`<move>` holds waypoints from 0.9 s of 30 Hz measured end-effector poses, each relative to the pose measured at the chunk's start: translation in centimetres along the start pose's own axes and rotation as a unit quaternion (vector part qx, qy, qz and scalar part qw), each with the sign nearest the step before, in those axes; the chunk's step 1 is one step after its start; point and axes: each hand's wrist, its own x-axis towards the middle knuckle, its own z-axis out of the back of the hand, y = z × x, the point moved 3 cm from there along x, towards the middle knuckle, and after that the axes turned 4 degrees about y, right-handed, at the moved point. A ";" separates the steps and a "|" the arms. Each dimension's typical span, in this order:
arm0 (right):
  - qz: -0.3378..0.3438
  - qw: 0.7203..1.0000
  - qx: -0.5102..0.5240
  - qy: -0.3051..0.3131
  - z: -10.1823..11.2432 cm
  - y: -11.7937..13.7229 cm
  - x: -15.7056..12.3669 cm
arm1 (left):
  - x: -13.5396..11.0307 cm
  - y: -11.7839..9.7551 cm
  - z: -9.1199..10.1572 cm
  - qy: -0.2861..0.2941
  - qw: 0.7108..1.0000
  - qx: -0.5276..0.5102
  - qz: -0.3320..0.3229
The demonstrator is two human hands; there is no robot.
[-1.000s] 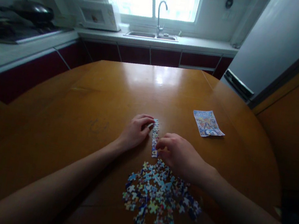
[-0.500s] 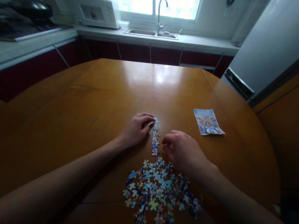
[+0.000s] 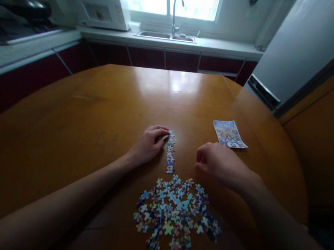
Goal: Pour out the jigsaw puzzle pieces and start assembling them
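A narrow strip of joined jigsaw puzzle pieces (image 3: 170,155) lies lengthwise on the table, pointing away from me. At its far end, my left hand (image 3: 150,142) rests on the left side, fingertips touching the strip's edge and thumb apart from the fingers. To the right of the strip, my right hand (image 3: 218,162) hovers with fingers curled in; whatever may be inside them is hidden. Loose jigsaw pieces (image 3: 172,212), blue, white, yellow and purple, are spread in a heap nearer to me, below both hands.
A printed picture sheet (image 3: 229,133) lies on the wooden table (image 3: 125,106), just beyond my right hand. Behind the table are a counter with a sink (image 3: 154,35), a white microwave (image 3: 100,12) and a dark pan (image 3: 25,5). A fridge (image 3: 306,45) stands at the right.
My right hand has moved right, away from the strip and toward the picture sheet, its fingers more curled. My left hand stays at the strip. The view has shifted slightly.
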 end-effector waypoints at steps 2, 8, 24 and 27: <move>0.012 0.999 -0.036 0.033 -0.5 0.4 -0.6 | 0.0 -0.1 0.0 0.000 1.000 -0.002 0.001; 0.043 0.994 -0.078 0.066 -1.5 2.0 -1.8 | 0.0 0.1 0.0 -0.002 1.000 -0.010 -0.004; 0.024 0.994 -0.067 0.079 -2.0 3.8 -2.3 | 0.0 0.3 -0.2 -0.005 1.000 -0.008 -0.010; 0.008 0.995 -0.074 0.064 -1.6 2.8 -1.7 | 0.0 0.3 -0.2 -0.004 1.000 -0.007 -0.014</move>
